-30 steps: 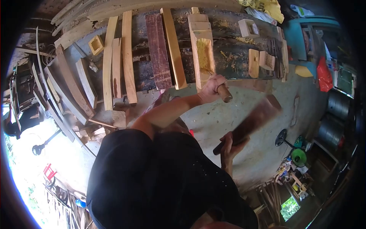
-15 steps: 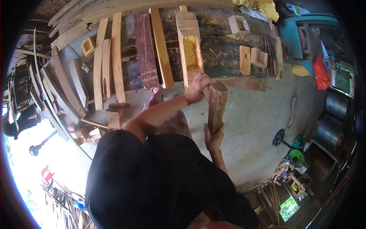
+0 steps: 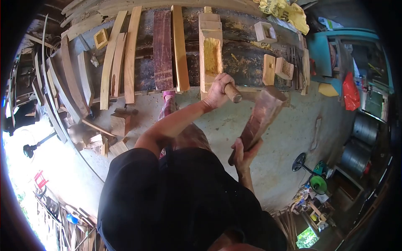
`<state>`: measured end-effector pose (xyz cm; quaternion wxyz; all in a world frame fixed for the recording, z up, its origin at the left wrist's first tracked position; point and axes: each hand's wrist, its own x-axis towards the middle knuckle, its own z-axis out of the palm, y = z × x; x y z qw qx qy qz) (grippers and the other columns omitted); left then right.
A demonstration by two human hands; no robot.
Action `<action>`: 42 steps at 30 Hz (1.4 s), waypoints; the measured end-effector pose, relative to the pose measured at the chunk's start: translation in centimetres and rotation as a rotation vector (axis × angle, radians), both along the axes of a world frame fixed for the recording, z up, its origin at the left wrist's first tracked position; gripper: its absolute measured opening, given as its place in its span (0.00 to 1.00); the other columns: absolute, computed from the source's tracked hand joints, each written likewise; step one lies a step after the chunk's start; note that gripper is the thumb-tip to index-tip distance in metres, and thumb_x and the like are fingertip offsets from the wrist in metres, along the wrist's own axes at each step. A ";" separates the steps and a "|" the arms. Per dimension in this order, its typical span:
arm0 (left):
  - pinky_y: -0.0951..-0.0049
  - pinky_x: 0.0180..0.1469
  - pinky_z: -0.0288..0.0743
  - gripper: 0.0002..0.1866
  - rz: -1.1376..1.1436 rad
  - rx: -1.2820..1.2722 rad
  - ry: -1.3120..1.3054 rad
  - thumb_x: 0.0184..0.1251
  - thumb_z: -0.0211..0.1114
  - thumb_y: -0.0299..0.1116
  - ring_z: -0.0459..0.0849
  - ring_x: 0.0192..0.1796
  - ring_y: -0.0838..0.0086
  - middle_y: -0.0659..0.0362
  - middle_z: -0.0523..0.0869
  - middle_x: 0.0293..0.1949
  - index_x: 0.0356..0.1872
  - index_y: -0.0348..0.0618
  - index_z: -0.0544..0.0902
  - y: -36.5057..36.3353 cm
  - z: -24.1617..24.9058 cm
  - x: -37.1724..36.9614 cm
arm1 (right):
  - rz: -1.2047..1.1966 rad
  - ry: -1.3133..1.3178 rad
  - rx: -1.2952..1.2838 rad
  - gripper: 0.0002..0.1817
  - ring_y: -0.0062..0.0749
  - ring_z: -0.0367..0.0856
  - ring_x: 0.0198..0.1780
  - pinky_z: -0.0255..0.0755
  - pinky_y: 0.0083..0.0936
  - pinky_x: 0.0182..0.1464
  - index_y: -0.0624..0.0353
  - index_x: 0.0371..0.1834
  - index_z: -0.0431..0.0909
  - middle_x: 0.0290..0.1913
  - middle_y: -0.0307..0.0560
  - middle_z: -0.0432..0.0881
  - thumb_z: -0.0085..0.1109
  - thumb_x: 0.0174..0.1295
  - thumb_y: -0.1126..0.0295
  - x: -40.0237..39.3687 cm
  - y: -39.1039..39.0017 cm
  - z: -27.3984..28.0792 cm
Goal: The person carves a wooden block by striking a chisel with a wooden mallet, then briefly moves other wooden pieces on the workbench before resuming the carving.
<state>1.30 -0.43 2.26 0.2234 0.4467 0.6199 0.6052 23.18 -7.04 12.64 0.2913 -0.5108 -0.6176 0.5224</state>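
Observation:
My left hand (image 3: pixel 217 91) is wrapped round a chisel, whose round wooden handle (image 3: pixel 233 93) sticks out of the fist toward me. The blade is hidden by the hand. Just beyond the fist lies a thick pale block (image 3: pixel 210 26), with a long yellowish hollow cut into it. Lower right, my right hand (image 3: pixel 247 154) grips a heavy wooden mallet (image 3: pixel 264 109) by its narrow end. The mallet's broad end points up and away, apart from the chisel handle.
Left of the block, several planks, including a dark reddish board (image 3: pixel 163 50), lie across the bench. Small hollowed blocks, one a pale box (image 3: pixel 264 32), sit to the right. Offcuts (image 3: pixel 120 122) lie on the floor at left; a pedestal fan (image 3: pixel 318 184) stands lower right.
The mallet has swung right, away from the chisel handle, and tilted. My right hand moved slightly right and down. The left hand keeps its hold near the block's hollow.

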 end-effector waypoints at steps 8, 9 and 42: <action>0.60 0.48 0.71 0.17 -0.070 0.012 0.025 0.45 0.74 0.28 0.76 0.46 0.55 0.55 0.78 0.36 0.36 0.46 0.75 0.1 -2.0 -0.2 | 0.297 -0.400 0.024 0.36 0.50 0.80 0.42 0.74 0.36 0.47 0.60 0.69 0.53 0.44 0.51 0.78 0.65 0.62 0.73 1.8 1.4 -3.0; 0.60 0.48 0.71 0.17 -0.061 0.034 0.057 0.45 0.74 0.28 0.76 0.46 0.55 0.55 0.78 0.36 0.36 0.46 0.75 0.3 -2.2 -0.2 | 0.270 -0.406 0.027 0.36 0.46 0.80 0.42 0.74 0.35 0.46 0.60 0.68 0.54 0.41 0.51 0.78 0.66 0.62 0.72 1.8 1.2 -2.6; 0.58 0.47 0.71 0.17 -0.043 0.065 0.076 0.47 0.74 0.27 0.77 0.44 0.52 0.53 0.79 0.37 0.36 0.45 0.75 1.3 -3.3 0.4 | 0.229 -0.462 0.229 0.23 0.31 0.82 0.32 0.76 0.32 0.34 0.64 0.55 0.64 0.29 0.52 0.80 0.64 0.64 0.70 -1.3 1.7 2.4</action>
